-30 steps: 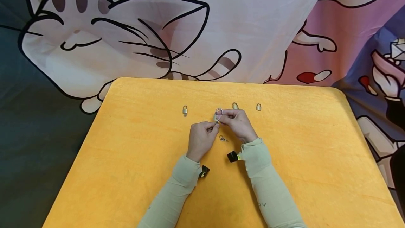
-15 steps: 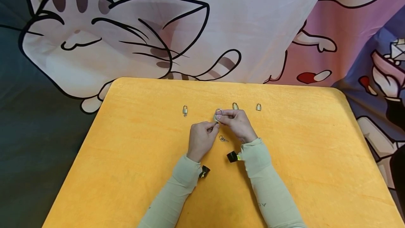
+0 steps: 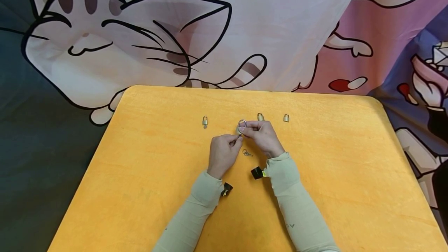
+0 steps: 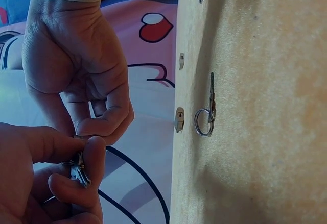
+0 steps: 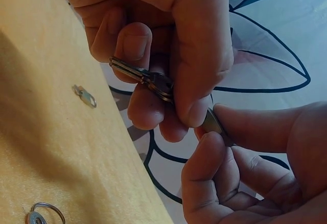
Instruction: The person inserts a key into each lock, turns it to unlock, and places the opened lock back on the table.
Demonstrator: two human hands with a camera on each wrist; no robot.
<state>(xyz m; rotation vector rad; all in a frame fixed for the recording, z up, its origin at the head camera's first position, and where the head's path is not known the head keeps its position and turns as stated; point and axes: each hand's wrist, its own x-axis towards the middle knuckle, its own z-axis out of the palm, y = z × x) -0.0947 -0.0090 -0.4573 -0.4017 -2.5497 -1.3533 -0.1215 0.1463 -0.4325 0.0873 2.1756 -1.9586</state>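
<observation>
The right hand point(image 3: 266, 140) pinches a padlock point(image 3: 238, 130) by its body, with the silver shackle upward. Just below it, the left hand point(image 3: 222, 154) pinches keys between thumb and fingers at the padlock's lower end. In the right wrist view several keys point(image 5: 134, 71) on a ring stick out of the left hand point(image 5: 179, 50), and the right hand point(image 5: 260, 157) holds the padlock's body point(image 5: 213, 123), mostly covered by fingers. Whether a key sits in the lock is hidden. In the left wrist view the keys point(image 4: 80, 175) show between the fingers.
On the yellow table point(image 3: 147, 158) lie one padlock point(image 3: 205, 121) at the left, another point(image 3: 260, 117) behind the right hand, and a third point(image 3: 286, 118) farther right. A ring with keys point(image 3: 247, 153) lies between the wrists. A patterned cloth point(image 3: 280, 30) hangs behind the table.
</observation>
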